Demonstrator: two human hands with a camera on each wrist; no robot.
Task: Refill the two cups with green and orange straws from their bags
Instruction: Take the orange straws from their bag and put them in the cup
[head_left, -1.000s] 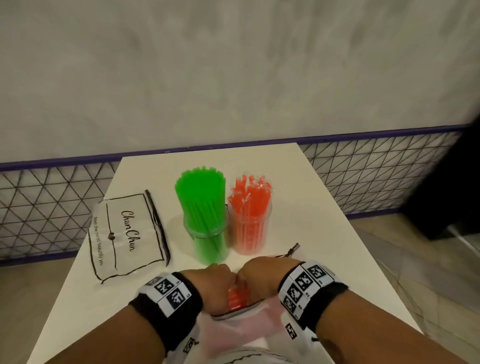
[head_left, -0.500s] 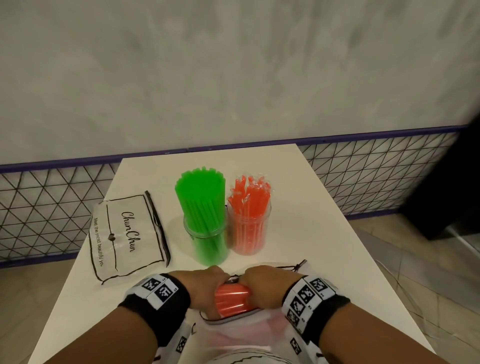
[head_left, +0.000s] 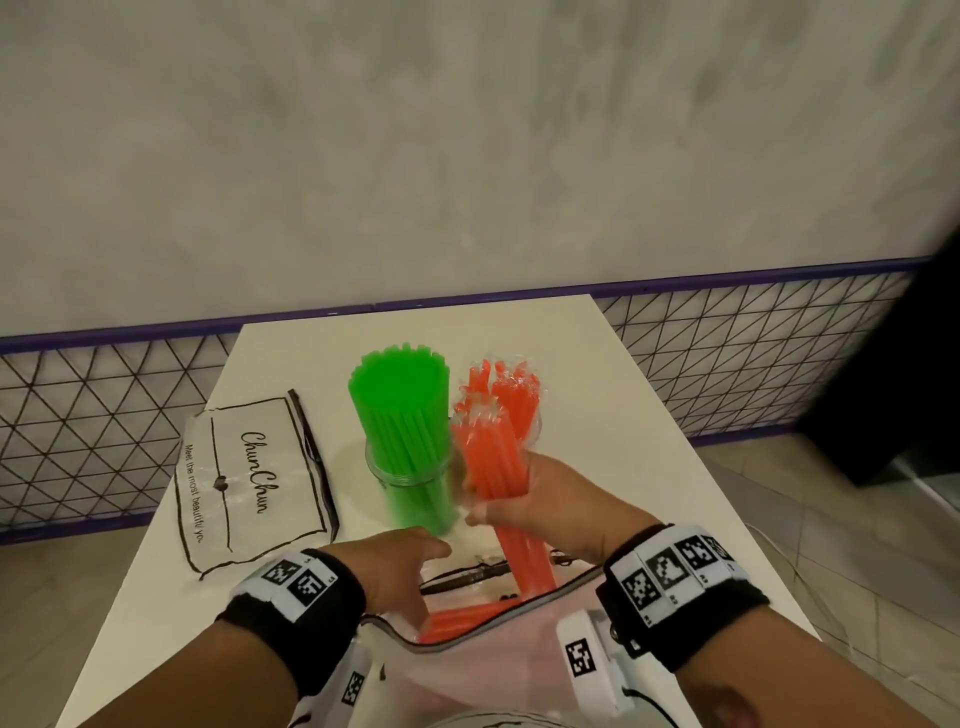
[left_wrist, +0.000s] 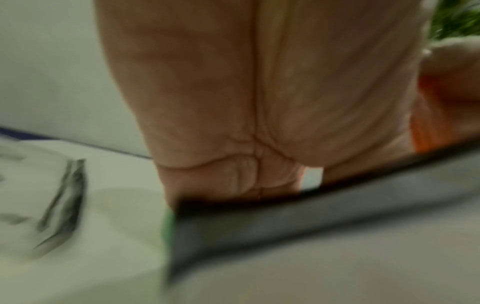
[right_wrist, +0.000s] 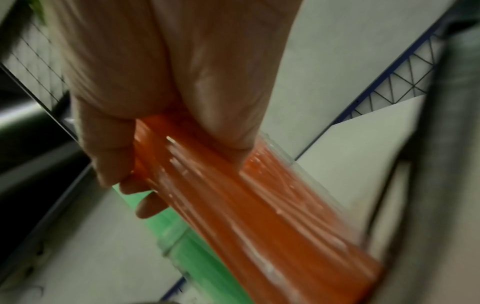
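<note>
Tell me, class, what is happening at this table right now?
A person is restocking straws. The right hand grips a bundle of orange straws lifted from the open bag at the near edge, in front of the orange cup. The left hand rests at the bag's mouth. The green cup looks full; a flat empty bag lies to its left.

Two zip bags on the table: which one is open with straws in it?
The near clear zip bag under the left hand: mouth open, orange straws inside. The printed white bag lies flat at the left, untouched.
</note>
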